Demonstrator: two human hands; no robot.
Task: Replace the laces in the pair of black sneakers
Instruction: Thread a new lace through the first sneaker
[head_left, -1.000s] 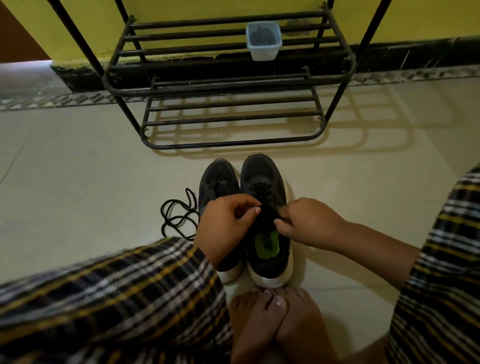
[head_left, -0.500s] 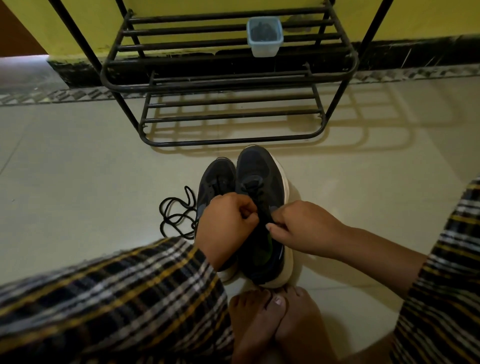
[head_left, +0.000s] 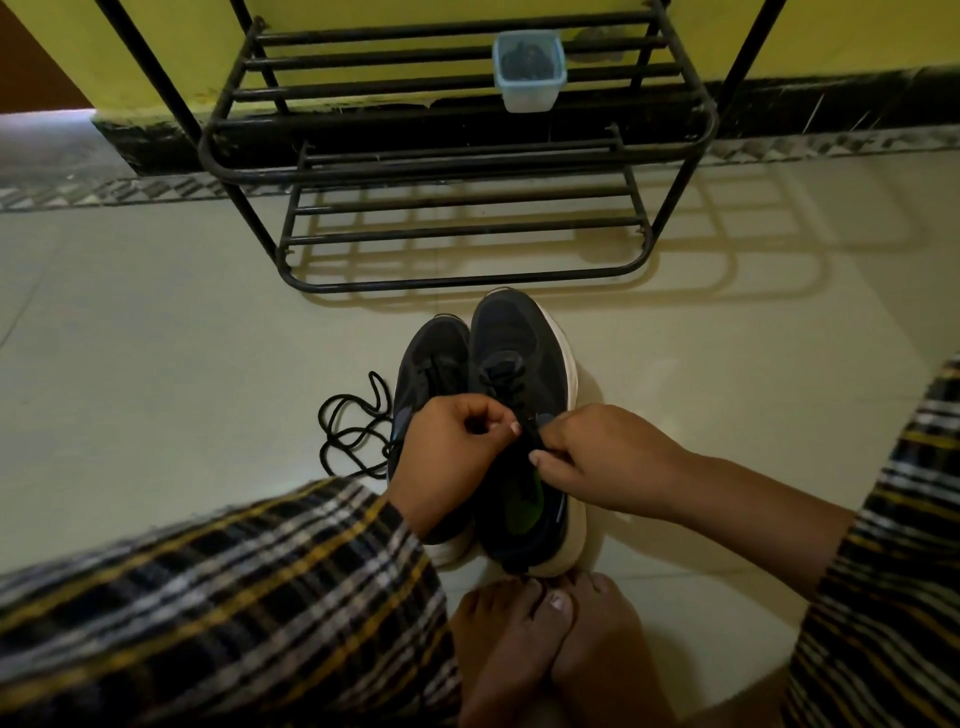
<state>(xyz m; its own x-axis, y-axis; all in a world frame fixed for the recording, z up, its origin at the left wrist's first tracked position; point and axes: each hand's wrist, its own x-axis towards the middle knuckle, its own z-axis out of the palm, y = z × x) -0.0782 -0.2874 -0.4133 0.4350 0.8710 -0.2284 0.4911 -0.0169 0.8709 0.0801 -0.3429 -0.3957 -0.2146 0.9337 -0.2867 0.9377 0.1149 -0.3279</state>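
Note:
Two black sneakers with white soles stand side by side on the floor, toes pointing away from me. The right sneaker (head_left: 519, 343) is tipped a little to the left, its green insole showing. The left sneaker (head_left: 431, 358) is partly hidden behind my left hand (head_left: 447, 457). Both hands meet over the right sneaker's lacing: my left hand's fingers are curled in a pinch at the lace (head_left: 506, 384), and my right hand (head_left: 597, 457) pinches the same lace near the tongue. A loose black lace (head_left: 353, 426) lies coiled on the floor left of the shoes.
A black metal shoe rack (head_left: 457, 156) stands against the yellow wall, with a small plastic container (head_left: 529, 70) on its upper shelf. My bare feet (head_left: 545, 639) touch the sneakers' heels. My knees in checked cloth (head_left: 234, 597) flank the shoes.
The right sneaker has tipped leftward, hiding most of its green insole. Both hands stayed at the lacing, my left fingers curling tighter, my right hand sliding slightly toward me.

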